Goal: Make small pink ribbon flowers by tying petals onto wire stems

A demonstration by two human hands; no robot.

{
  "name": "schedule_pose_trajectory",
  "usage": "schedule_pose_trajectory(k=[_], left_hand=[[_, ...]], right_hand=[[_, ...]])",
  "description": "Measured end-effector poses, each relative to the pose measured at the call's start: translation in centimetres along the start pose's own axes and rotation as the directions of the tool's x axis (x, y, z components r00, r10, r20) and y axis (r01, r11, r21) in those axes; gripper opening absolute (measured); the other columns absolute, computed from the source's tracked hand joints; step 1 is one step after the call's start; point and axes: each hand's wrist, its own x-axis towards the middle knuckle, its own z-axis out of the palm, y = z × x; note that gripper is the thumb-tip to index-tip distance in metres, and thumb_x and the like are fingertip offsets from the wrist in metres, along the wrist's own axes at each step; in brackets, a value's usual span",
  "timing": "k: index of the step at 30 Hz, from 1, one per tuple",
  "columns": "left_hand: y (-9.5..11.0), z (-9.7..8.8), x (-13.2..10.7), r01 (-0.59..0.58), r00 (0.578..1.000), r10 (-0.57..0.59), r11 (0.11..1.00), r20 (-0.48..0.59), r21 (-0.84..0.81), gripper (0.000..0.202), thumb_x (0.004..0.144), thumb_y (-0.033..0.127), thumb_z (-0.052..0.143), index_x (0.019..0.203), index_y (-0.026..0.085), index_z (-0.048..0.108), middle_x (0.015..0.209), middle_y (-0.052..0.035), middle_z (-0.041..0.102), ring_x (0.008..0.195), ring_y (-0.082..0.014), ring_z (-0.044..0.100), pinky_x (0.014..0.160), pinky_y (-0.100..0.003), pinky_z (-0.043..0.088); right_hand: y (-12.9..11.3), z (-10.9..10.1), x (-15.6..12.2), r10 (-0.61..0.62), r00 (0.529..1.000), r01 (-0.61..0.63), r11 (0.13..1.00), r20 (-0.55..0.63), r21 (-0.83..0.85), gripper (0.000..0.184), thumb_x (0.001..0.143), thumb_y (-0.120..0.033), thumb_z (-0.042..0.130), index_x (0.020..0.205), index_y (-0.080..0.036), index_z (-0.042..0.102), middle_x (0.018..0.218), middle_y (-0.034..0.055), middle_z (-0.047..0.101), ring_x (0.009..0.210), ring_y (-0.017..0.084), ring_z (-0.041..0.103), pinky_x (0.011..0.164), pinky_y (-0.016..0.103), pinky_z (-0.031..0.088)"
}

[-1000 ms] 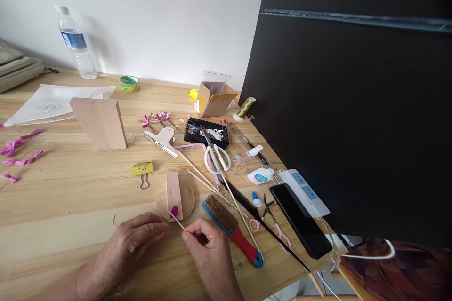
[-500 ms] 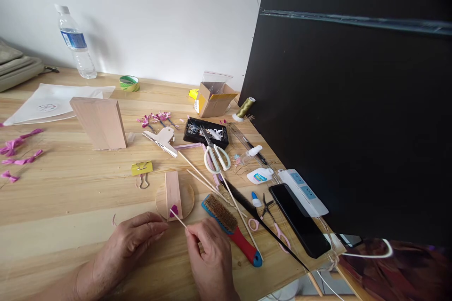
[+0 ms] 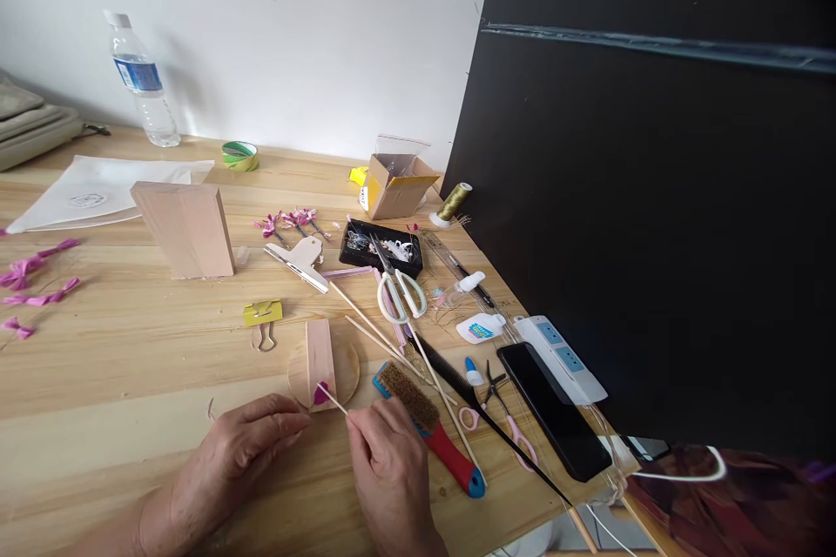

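Observation:
My right hand (image 3: 390, 472) pinches a thin wooden stick (image 3: 334, 402) whose tip touches a small magenta piece (image 3: 320, 392). That piece lies against a small upright wooden block (image 3: 320, 357) standing on a round wooden disc (image 3: 347, 365). My left hand (image 3: 243, 451) rests on the table just left of the disc, fingers curled together and pointing at the magenta piece. Whether its fingertips hold anything is hidden.
A brush with a red handle (image 3: 431, 426), a black comb (image 3: 457, 383), scissors (image 3: 397, 285), wooden sticks (image 3: 372, 322), a glue bottle (image 3: 480, 328), a phone (image 3: 554, 419) and a power strip (image 3: 560, 357) lie right. A yellow binder clip (image 3: 262, 313), wooden block (image 3: 185, 228), pink bows (image 3: 32, 278) and water bottle (image 3: 142, 80) stand left.
My right hand has shifted slightly right and the stick tip has stayed at the magenta piece. The left hand has barely moved.

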Motion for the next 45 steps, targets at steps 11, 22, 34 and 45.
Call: schedule_pose_trajectory(k=[11, 22, 34, 45], left_hand=[[0.0, 0.0, -0.1, -0.024, 1.0, 0.024, 0.999, 0.01, 0.032, 0.023, 0.092, 0.022, 0.044, 0.095, 0.02, 0.066, 0.087, -0.0042, 0.071, 0.075, -0.011, 0.069, 0.067, -0.01, 0.052], [0.2, 0.0, 0.0, -0.035, 0.999, 0.035, 0.999, 0.006, 0.039, 0.024, 0.092, 0.022, 0.043, 0.095, 0.019, 0.066, 0.086, -0.0043, 0.071, 0.075, -0.0105, 0.07, 0.068, -0.009, 0.052], [0.0, 0.0, 0.0, -0.031, 0.999, 0.03, 0.999, 0.017, 0.038, 0.022, 0.09, 0.017, 0.046, 0.095, 0.02, 0.067, 0.086, -0.0039, 0.072, 0.075, -0.0115, 0.07, 0.067, -0.011, 0.053], [0.0, 0.1, 0.0, -0.012, 1.0, 0.012, 1.0, 0.018, 0.017, 0.024, 0.091, 0.02, 0.044, 0.095, 0.02, 0.068, 0.085, -0.0047, 0.071, 0.074, -0.0125, 0.07, 0.065, -0.013, 0.054]], right_hand=[[-0.3, 0.5, -0.1, 0.009, 1.0, -0.008, 0.998, -0.014, 0.056, 0.035, 0.084, -0.004, 0.041, 0.053, -0.019, 0.043, 0.05, -0.0013, 0.046, 0.052, 0.013, 0.043, 0.052, 0.024, 0.028], [-0.1, 0.2, -0.3, 0.042, 0.998, -0.037, 0.995, -0.05, 0.088, 0.03, 0.086, -0.006, 0.043, 0.059, -0.019, 0.048, 0.052, -0.0009, 0.051, 0.054, 0.013, 0.045, 0.053, 0.024, 0.031], [-0.2, 0.4, -0.7, 0.079, 0.995, -0.075, 0.995, -0.054, 0.066, 0.032, 0.082, -0.003, 0.039, 0.054, -0.019, 0.044, 0.049, -0.0012, 0.05, 0.05, 0.012, 0.045, 0.05, 0.023, 0.03], [-1.2, 0.4, -1.1, 0.115, 0.993, -0.113, 0.981, -0.005, 0.158, 0.026, 0.075, -0.003, 0.041, 0.055, -0.02, 0.043, 0.051, -0.0029, 0.049, 0.05, 0.011, 0.047, 0.05, 0.021, 0.032]])
